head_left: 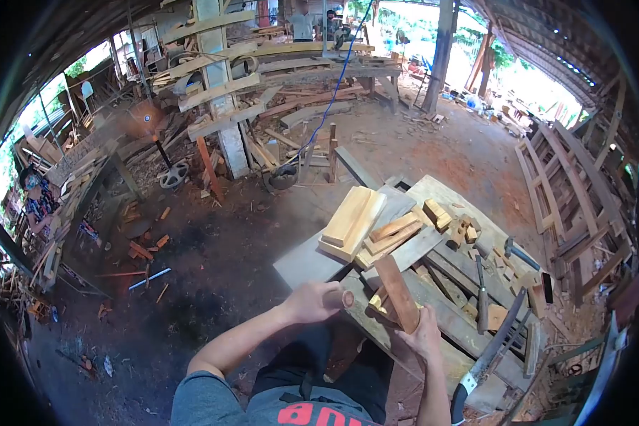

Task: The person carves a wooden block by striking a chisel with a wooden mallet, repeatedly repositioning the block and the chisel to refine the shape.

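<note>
My left hand (307, 302) is wrapped round a short round wooden piece (347, 299), whose end faces right. My right hand (424, 334) grips the lower end of a reddish-brown wooden block (397, 293), held tilted over the near edge of the workbench (305, 261). A lighter wooden piece (382, 304) lies against that block's left side; how they touch is unclear. Beyond them, a stack of pale boards (353, 221) rests on the bench. A handsaw (491, 353) with a black and white handle lies right of my right hand.
A chisel-like tool (482, 295), a hammer (522, 254) and small wood offcuts (438, 213) lie on the bench. A post (222, 92) stands ahead among stacked planks. Long boards (561, 177) lean at the right. One person (39, 202) is at the far left, others in the background.
</note>
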Action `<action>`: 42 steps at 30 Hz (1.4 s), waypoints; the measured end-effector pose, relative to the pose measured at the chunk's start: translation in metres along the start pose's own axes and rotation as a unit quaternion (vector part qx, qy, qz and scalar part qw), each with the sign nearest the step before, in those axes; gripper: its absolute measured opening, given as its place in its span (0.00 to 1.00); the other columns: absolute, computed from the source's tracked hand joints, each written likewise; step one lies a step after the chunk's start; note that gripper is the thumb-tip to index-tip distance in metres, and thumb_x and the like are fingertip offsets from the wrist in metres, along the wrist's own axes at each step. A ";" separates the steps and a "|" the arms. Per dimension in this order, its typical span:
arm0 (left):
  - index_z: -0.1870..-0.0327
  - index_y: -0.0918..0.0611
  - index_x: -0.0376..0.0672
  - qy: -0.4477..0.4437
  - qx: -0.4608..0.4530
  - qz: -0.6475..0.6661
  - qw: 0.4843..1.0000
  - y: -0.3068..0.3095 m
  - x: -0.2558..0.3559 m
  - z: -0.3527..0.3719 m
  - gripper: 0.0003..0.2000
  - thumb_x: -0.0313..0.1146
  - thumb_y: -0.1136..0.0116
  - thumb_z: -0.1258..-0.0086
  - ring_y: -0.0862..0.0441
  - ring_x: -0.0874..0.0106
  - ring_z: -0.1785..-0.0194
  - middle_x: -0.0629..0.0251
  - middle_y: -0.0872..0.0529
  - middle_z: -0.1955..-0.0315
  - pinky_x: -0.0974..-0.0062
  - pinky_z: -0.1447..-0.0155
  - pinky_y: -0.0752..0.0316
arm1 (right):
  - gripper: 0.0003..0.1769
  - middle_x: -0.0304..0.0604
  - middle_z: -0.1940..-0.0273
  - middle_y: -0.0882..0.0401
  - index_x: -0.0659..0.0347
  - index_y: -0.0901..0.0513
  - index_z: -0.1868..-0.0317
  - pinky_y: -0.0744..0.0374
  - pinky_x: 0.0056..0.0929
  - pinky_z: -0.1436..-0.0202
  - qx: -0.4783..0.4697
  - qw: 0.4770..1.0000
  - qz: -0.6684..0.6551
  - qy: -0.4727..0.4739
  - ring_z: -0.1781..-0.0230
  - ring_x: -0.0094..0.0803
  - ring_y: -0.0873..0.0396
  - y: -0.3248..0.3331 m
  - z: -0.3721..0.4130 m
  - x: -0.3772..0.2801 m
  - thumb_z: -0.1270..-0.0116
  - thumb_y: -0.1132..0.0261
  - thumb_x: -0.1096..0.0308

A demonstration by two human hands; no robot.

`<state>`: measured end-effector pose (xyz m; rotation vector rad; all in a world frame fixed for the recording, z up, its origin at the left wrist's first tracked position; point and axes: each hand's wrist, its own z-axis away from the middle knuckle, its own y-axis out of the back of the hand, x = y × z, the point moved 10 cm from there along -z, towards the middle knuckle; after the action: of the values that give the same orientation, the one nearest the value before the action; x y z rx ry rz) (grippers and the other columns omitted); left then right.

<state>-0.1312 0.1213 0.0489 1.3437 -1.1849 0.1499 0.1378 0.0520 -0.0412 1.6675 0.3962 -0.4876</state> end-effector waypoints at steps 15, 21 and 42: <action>0.68 0.19 0.39 -0.025 0.090 0.085 0.992 0.023 0.028 -0.011 0.07 0.28 0.31 0.39 0.15 0.72 0.71 0.62 0.15 0.75 0.74 0.64 0.24 | 0.38 0.57 0.56 0.28 0.66 0.31 0.51 0.24 0.49 0.55 0.162 0.972 -0.007 -0.171 0.56 0.55 0.23 0.008 0.057 -0.010 0.55 0.20 0.56; 0.67 0.18 0.36 -0.091 0.068 0.116 0.987 -0.002 0.068 -0.041 0.08 0.29 0.31 0.37 0.22 0.79 0.70 0.65 0.18 0.76 0.76 0.63 0.26 | 0.33 0.59 0.55 0.29 0.66 0.32 0.50 0.24 0.51 0.53 0.298 0.920 -0.056 -0.248 0.55 0.58 0.23 0.014 0.067 0.010 0.48 0.24 0.59; 0.46 0.19 0.41 0.046 -0.123 -0.115 0.985 -0.147 0.030 -0.102 0.23 0.34 0.34 0.47 0.16 0.49 0.52 0.47 0.14 0.59 0.53 0.47 0.23 | 0.36 0.59 0.52 0.21 0.65 0.33 0.44 0.23 0.44 0.45 0.121 0.919 -0.298 -0.226 0.50 0.51 0.20 -0.002 0.084 0.016 0.48 0.24 0.60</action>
<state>0.0415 0.1416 -0.0048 1.2308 -0.9303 -0.0963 0.1428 -0.0312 -0.0613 1.5855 0.5116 -1.3956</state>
